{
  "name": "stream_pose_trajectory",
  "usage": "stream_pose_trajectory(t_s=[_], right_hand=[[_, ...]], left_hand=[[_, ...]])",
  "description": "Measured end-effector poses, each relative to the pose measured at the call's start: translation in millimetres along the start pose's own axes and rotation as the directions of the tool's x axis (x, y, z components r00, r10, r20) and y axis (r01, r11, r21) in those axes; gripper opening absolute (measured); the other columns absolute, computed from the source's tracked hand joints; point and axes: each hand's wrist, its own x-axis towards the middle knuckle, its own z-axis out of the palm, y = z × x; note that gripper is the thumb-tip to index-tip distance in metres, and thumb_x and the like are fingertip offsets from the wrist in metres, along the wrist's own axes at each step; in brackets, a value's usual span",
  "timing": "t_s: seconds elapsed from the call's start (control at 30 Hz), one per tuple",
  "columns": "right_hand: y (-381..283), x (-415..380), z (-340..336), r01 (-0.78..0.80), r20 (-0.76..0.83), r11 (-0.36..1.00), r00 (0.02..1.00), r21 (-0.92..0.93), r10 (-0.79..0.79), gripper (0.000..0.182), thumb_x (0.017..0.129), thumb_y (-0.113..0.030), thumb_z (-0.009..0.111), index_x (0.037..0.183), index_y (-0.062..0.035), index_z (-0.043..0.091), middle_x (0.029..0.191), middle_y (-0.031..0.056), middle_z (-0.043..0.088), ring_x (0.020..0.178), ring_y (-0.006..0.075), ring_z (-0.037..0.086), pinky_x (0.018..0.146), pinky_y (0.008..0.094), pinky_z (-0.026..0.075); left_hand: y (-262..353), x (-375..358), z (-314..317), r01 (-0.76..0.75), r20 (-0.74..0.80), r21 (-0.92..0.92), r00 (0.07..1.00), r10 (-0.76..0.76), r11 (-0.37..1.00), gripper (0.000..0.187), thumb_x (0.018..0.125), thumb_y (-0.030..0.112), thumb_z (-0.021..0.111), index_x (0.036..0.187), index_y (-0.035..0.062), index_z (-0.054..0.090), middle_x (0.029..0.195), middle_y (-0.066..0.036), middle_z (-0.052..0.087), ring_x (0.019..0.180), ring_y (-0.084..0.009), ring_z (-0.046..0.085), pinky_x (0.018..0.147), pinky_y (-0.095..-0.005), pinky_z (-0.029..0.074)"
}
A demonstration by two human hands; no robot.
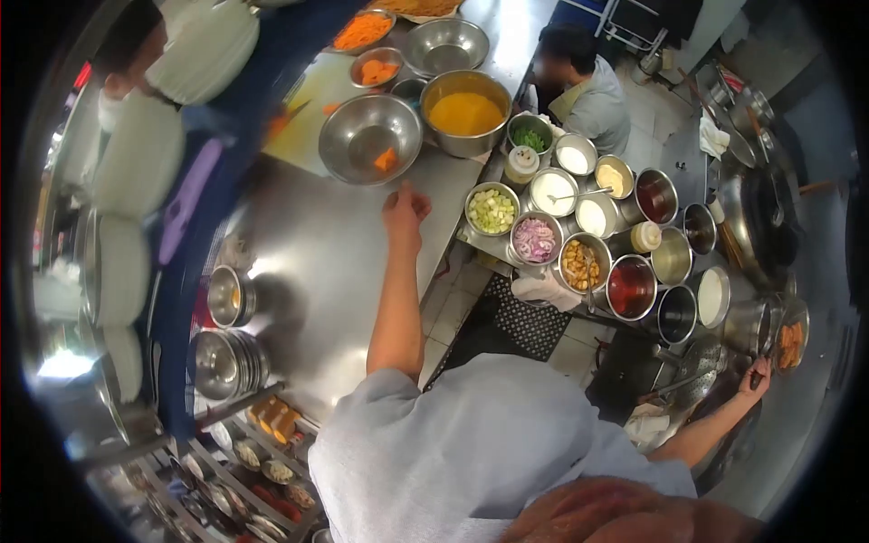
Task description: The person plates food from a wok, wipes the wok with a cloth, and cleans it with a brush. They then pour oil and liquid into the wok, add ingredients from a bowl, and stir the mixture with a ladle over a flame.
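My left hand [406, 215] is just below the near rim of a steel bowl [348, 145]. Its fingers are loosely curled and apart, with nothing visible between them. An orange piece [386, 160] lies inside that bowl. At the right, my right hand [753, 376] is closed around a dark handle [757, 380]. Just above that hand, a round metal vessel [804, 319] contains long orange pieces [790, 346]; whether the handle joins it is unclear.
Metal containers of chopped onion [535, 240], green pieces [491, 211] and red sauce [631, 288] crowd the counter between my arms. A pot of orange liquid [465, 113] stands beyond. A person [593, 95] is at the far side; another [131, 54] is upper left.
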Motion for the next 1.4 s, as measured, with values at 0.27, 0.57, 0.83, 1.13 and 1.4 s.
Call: stream_pose_trajectory(t_s=[0.27, 0.57, 0.83, 1.13, 1.4], right_hand=[[20.2, -9.0, -2.1, -0.03, -0.063, 0.999, 0.998, -0.011, 0.029, 0.025, 0.095, -0.004, 0.043, 0.112, 0.0127, 0.035, 0.068, 0.0037, 0.036, 0.057, 0.012, 0.036, 0.05, 0.0233, 0.035], [35.4, -37.7, 43.3, -0.033, -0.135, 0.997, 0.99, 0.07, 0.042, 0.033, 0.097, -0.008, 0.041, 0.121, 0.0133, 0.032, 0.07, 0.002, 0.035, 0.056, 0.0104, 0.035, 0.05, 0.0241, 0.035], [53.3, -48.1, 76.1, -0.065, -0.161, 0.993, 0.984, 0.1, 0.08, 0.031, 0.097, -0.01, 0.04, 0.117, 0.0131, 0.035, 0.072, 0.0034, 0.037, 0.057, 0.0112, 0.037, 0.05, 0.025, 0.036], [63.5, -67.9, 76.6, -0.065, -0.151, 0.995, 0.986, 0.073, 0.076, 0.029, 0.097, -0.011, 0.04, 0.112, 0.0132, 0.037, 0.072, 0.0042, 0.039, 0.057, 0.0124, 0.039, 0.05, 0.0255, 0.039], [50.0, -85.4, 50.5, -0.02, -0.164, 0.999, 0.986, 0.038, 0.026, 0.028, 0.097, -0.011, 0.041, 0.113, 0.0117, 0.04, 0.071, 0.0034, 0.04, 0.056, 0.0114, 0.042, 0.046, 0.024, 0.038]], left_hand=[[122.7, 196.8, 141.0, -0.463, 0.321, 0.507, 0.884, 0.339, 0.727, 0.032, 0.084, 0.029, 0.057, 0.091, -0.0018, 0.058, 0.074, -0.012, 0.062, 0.064, -0.0217, 0.06, 0.061, -0.035, 0.047], [109.8, 349.7, 173.9, -0.474, 0.58, 0.656, 0.814, -0.009, -0.588, 0.028, 0.069, 0.026, 0.066, 0.093, 0.0115, 0.07, 0.1, -0.012, 0.067, 0.093, -0.0286, 0.065, 0.077, -0.0387, 0.051], [49.3, 428.5, 175.7, -0.379, 0.453, 0.856, 0.878, 0.156, -0.351, 0.026, 0.081, 0.023, 0.053, 0.094, 0.0091, 0.07, 0.103, -0.014, 0.066, 0.094, -0.0289, 0.064, 0.079, -0.0406, 0.05], [56.9, 371.5, 188.9, -0.679, 0.769, 0.632, 0.61, 0.192, -0.374, 0.027, 0.074, 0.023, 0.068, 0.093, 0.0044, 0.066, 0.091, -0.016, 0.066, 0.082, -0.0326, 0.063, 0.073, -0.0429, 0.05], [118.4, 260.6, 211.3, -0.328, 0.51, 0.178, 0.837, 0.198, 0.928, 0.032, 0.085, 0.013, 0.049, 0.109, -0.0078, 0.055, 0.095, -0.017, 0.062, 0.072, -0.0268, 0.063, 0.057, -0.0317, 0.057]])
